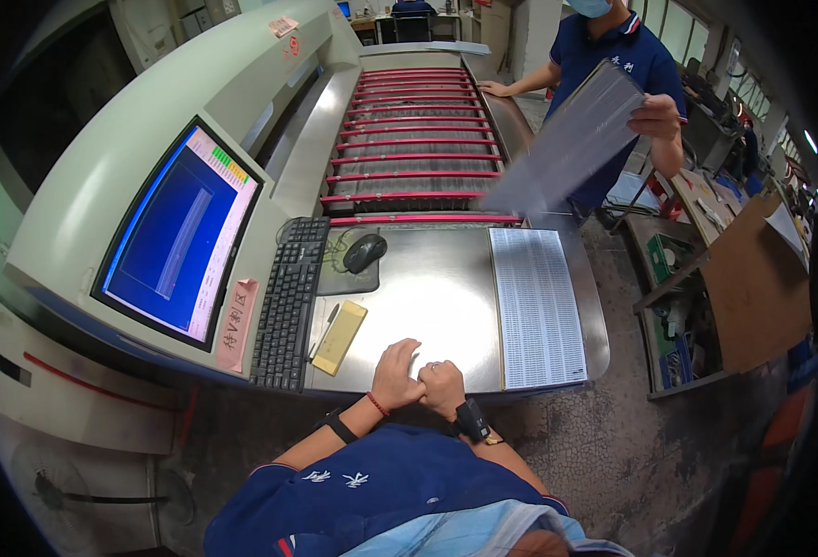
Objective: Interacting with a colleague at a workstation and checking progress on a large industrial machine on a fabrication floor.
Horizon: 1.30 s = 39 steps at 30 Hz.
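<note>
My left hand rests at the front edge of the metal worktop, its fingers loosely stretched forward and nothing seen in them. Against it, my right hand is curled closed, with a ring on one finger; nothing shows in its grip. Left of my hands lie a yellow pad and a pen. To their right is a flat pale panel covered in dense rows of small marks. Across the machine, a co-worker holds up another thin panel, blurred by motion; that person's other hand rests on the machine's side rail.
Beyond the worktop runs a machine bed with red crossbars. A monitor with a blue screen, a black keyboard and a mouse are at left. At far right stands a wooden bench with a brown board leaning on it.
</note>
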Available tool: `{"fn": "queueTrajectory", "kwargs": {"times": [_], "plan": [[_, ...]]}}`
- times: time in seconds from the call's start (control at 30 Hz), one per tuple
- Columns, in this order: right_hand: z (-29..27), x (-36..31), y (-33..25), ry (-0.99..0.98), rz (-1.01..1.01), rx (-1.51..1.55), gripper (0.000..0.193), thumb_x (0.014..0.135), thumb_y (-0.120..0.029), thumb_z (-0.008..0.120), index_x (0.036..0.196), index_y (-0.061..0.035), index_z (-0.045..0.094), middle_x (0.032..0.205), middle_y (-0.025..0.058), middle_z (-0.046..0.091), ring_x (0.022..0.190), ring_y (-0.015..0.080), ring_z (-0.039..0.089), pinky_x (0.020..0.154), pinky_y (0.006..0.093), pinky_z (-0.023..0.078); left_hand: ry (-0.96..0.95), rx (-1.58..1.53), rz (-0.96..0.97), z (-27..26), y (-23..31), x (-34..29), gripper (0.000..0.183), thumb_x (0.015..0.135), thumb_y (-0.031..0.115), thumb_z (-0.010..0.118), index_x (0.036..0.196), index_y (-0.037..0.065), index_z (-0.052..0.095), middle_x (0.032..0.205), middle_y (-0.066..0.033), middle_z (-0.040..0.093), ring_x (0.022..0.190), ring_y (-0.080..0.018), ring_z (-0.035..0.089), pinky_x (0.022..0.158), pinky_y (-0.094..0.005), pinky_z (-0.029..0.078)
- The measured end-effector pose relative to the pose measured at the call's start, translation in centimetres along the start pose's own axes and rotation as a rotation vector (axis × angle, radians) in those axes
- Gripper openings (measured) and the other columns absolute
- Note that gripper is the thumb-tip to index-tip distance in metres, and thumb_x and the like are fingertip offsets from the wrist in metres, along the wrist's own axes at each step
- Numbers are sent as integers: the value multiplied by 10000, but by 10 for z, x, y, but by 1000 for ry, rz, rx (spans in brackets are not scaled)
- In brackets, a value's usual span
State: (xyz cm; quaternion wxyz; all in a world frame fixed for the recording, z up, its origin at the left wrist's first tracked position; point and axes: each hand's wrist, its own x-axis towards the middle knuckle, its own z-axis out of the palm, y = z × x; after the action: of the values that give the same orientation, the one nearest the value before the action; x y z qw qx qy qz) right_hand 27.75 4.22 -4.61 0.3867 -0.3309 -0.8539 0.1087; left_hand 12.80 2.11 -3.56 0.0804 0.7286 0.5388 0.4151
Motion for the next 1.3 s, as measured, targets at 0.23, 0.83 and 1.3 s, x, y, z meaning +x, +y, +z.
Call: {"fn": "queueTrajectory", "kwargs": {"times": [0.23,0.83,1.3], "plan": [[0,0,-1,1,0,-2,203,669,-183,705,639,-105,520,616,60,522,585,254,545,583,378,410,2,-5,8,-1,1,0,608,649,187,687,1201,-14,531,1174,-220,569,1069,-394,554,939,-449,456],[-2,3,-1,2,-6,19,193,655,-157,697,654,-99,514,619,67,519,594,261,546,587,385,408,8,-26,8,-4,5,4,562,619,85,593,1173,-3,544,1135,-207,584,1022,-400,559,902,-455,461],[-1,0,0,-26,12,65,204,624,-153,695,662,-94,504,637,79,529,637,284,562,616,394,438,-25,-28,32,4,-6,-2,577,611,124,626,1167,-5,538,1122,-205,578,1030,-395,549,906,-461,446]]}}
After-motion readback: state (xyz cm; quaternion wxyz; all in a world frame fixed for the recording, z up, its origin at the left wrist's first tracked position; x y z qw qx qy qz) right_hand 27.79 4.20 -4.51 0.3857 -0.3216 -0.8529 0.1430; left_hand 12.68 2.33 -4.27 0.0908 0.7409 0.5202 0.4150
